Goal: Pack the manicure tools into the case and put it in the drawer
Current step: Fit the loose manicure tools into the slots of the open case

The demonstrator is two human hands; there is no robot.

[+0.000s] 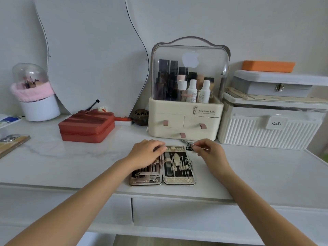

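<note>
At lower centre the open case (162, 166) lies flat; the left hand (144, 153) rests curled on its upper-left corner. The right hand (209, 150) pinches a small steel tool (189, 148) just right of it. Probably light, stiff and slippery, the tool is best held mid-shaft.

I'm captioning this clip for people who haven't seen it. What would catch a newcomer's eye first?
First, the open manicure case lying flat at the desk's front edge, metal tools strapped in both halves. The left hand rests on its left half; the right hand pinches a small metal tool just above the right half. Behind stands a clear-domed cosmetics organizer.
</note>
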